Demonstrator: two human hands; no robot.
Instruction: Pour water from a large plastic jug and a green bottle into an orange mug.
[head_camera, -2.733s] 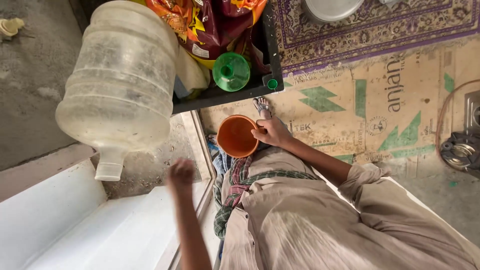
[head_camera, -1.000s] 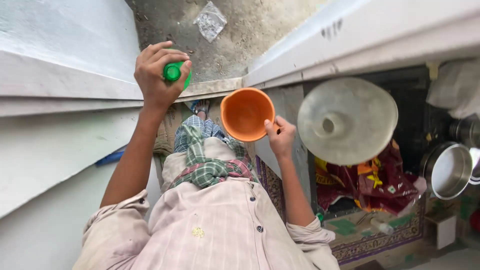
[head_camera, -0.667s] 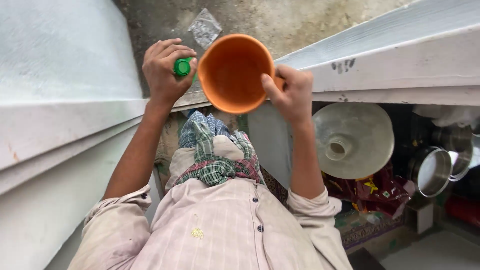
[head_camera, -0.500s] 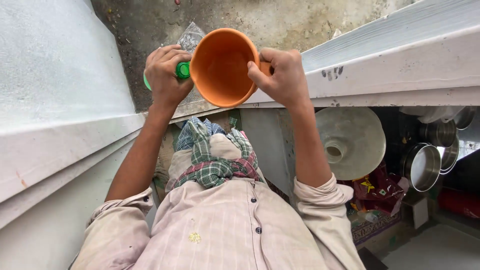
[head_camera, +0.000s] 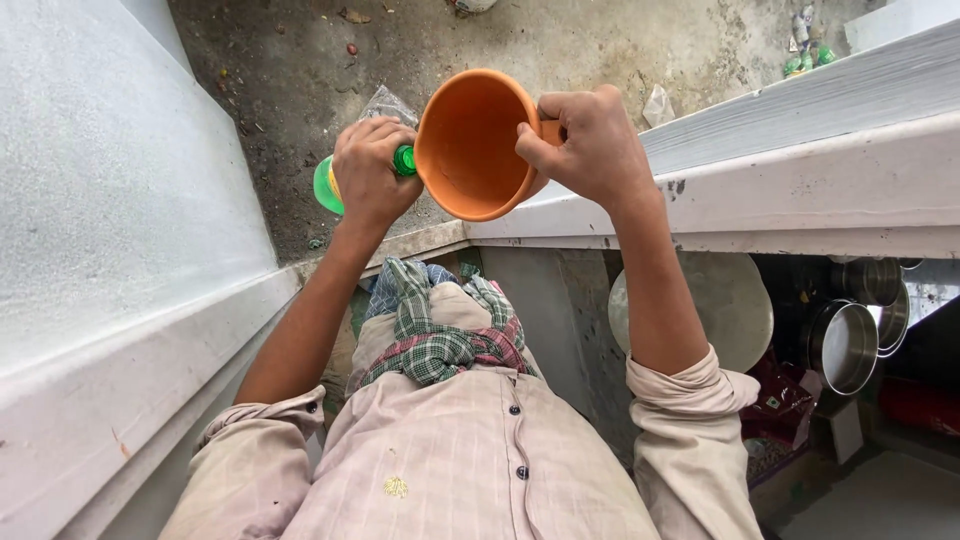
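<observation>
Dirt ground, left hand (head_camera: 368, 178) gripping green bottle (head_camera: 328, 186), right hand (head_camera: 585, 145) tilting orange mug (head_camera: 470, 145)

Soft, even daylight with faint shadows, sharp focus throughout, and wide-angle bending of lines toward the edges.

left hand (head_camera: 368, 180): wrapped around the bottle (head_camera: 330, 185), just left of the mug (head_camera: 470, 145)
right hand (head_camera: 585, 145): closed on the mug's handle, right of the bowl
bottle cap: touching the mug's left rim
ledge (head_camera: 820, 190): right of and beneath the right hand
pots (head_camera: 845, 340): below the ledge
</observation>
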